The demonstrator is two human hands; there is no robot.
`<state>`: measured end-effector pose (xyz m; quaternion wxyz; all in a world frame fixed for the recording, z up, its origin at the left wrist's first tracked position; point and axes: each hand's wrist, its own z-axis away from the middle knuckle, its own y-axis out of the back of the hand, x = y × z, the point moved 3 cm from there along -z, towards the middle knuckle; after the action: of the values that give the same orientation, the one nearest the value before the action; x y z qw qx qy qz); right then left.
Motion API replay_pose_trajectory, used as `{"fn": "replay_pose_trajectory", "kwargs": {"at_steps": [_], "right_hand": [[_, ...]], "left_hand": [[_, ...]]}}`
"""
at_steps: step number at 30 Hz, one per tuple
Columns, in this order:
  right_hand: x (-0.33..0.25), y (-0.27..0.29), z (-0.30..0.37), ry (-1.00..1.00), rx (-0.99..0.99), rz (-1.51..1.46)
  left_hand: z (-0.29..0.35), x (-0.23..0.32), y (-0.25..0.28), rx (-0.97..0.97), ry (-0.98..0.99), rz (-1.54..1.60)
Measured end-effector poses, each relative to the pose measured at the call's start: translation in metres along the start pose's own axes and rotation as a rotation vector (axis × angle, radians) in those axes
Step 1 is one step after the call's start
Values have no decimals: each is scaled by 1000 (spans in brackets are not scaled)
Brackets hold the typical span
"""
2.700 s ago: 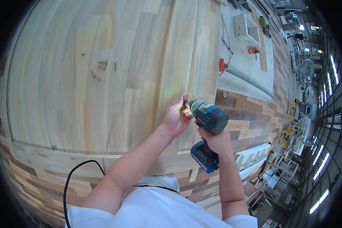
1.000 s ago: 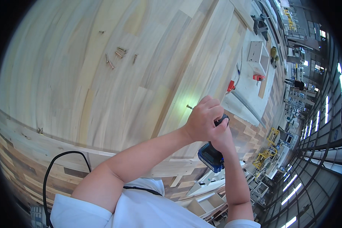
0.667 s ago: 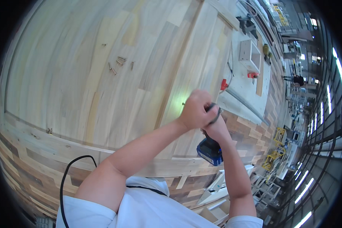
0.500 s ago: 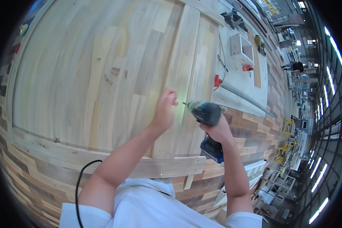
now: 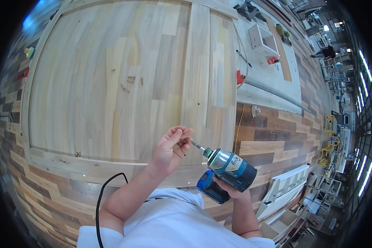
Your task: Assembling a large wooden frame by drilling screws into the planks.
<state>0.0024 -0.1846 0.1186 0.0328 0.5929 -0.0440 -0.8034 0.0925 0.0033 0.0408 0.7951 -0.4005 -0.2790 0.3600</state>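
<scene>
Driver (image 5: 232,168) in clamped right fingers (image 5: 226,187), screw (image 5: 182,132) in pinched left fingers (image 5: 188,132); wooden panel (image 5: 82,103), workshop (image 5: 337,132)

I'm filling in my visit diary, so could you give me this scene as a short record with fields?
Right hand: grips a teal-and-black power driver with a blue battery
Left hand: fingers curled near the tip of the driver's bit; anything held is too small to tell
Surface: pale wooden panel
On it: several loose screws, lying ahead of the hands
Beyond its right edge: open white box
</scene>
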Motion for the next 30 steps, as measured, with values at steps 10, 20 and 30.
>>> {"fn": "replay_pose_trajectory", "kwargs": {"at_steps": [10, 20, 30], "right_hand": [[-13, -4, 1, 72, 8, 103], [-16, -2, -51, 93, 167, 227], [-72, 9, -259, -83, 102, 358]], "left_hand": [[19, -4, -30, -180, 33, 73], [-49, -22, -43, -237, 81, 280], [-235, 37, -93, -94, -64, 316]]}}
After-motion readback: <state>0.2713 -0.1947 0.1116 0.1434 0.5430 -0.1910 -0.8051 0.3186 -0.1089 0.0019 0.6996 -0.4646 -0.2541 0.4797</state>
